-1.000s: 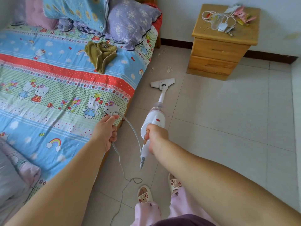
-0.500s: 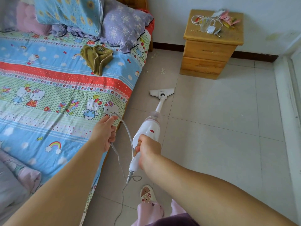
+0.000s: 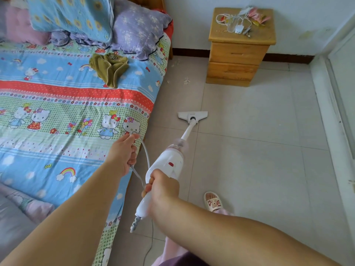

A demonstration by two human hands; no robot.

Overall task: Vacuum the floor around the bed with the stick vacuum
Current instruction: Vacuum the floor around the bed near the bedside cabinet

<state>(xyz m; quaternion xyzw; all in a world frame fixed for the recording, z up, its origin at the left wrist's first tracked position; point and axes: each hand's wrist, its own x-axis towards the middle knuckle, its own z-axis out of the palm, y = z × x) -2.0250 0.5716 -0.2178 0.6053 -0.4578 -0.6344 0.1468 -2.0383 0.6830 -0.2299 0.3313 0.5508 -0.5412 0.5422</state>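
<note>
My right hand [image 3: 163, 189] grips the handle of a white stick vacuum [image 3: 169, 164]. Its tube slants forward to the flat floor head [image 3: 192, 115], which lies on the pale tiles beside the bed [image 3: 67, 116]. My left hand [image 3: 124, 154] holds a loop of the vacuum's grey power cord [image 3: 146, 152] up at the mattress edge. The cord runs from that hand to the handle's rear end and trails down to the floor. Small white scraps of litter [image 3: 186, 80] lie on the tiles ahead of the head.
A wooden bedside cabinet [image 3: 238, 54] with cables and clutter on top stands against the far wall. More scraps [image 3: 175, 63] lie by the bed's corner. A white door frame [image 3: 330, 104] runs along the right. My slippered foot [image 3: 212, 202] stands behind the vacuum.
The vacuum and my right hand have pulled back toward me, away from the litter and the cabinet. My view has swung right. My left hand keeps hold of the cord.
</note>
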